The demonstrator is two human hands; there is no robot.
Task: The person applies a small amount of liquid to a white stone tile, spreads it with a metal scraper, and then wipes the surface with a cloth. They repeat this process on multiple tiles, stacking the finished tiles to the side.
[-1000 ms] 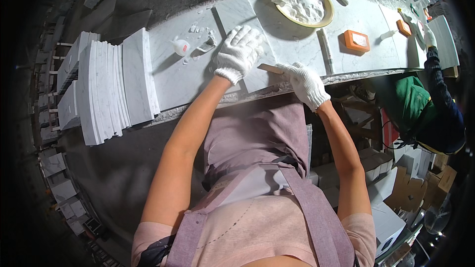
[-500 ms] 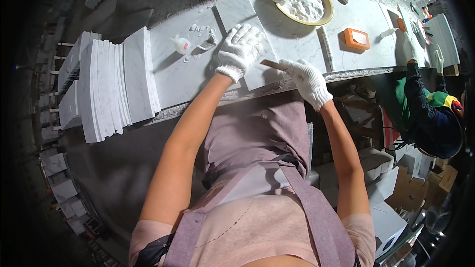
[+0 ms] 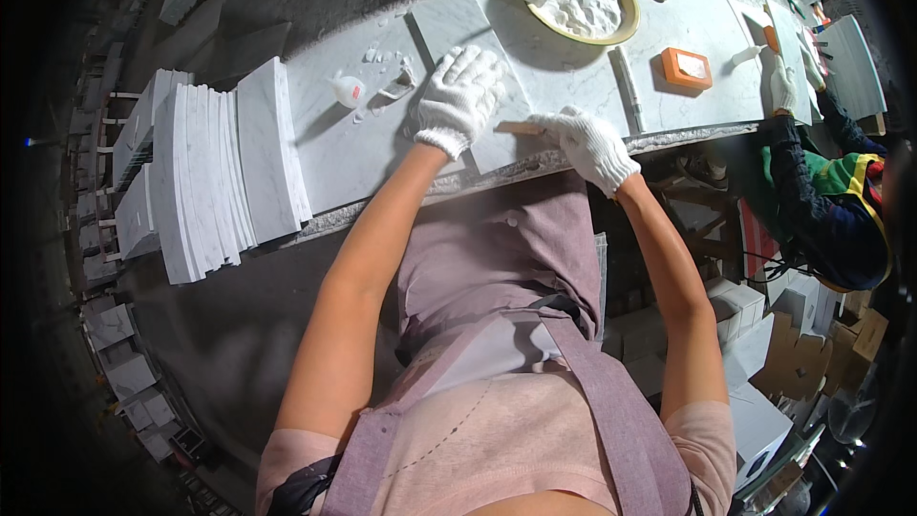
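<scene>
A white-and-grey veined stone tile (image 3: 455,17) lies on the workbench in front of me. My left hand (image 3: 462,96), in a white knitted glove, rests flat on it with the fingers stretched out. In my gloved right hand (image 3: 590,145) is a thin flat brown strip (image 3: 519,127), gripped at one end. Its free end points left along the tile's right edge, close to the near corner. Whether the strip touches the stone, I cannot tell. Left of the tile are a small clear bottle (image 3: 347,91) and several white chips (image 3: 394,83).
A yellow basin (image 3: 630,27) of white material stands at the back. An orange box (image 3: 687,69) and a pale marker-like stick (image 3: 629,91) lie to the right. Several tiles (image 3: 205,172) stand stacked at left. A co-worker (image 3: 831,201) works at the far right.
My right hand has shifted slightly left, and the brown strip has turned flatter, showing a paler face. My left hand stays on the tile. The co-worker's arms have moved.
</scene>
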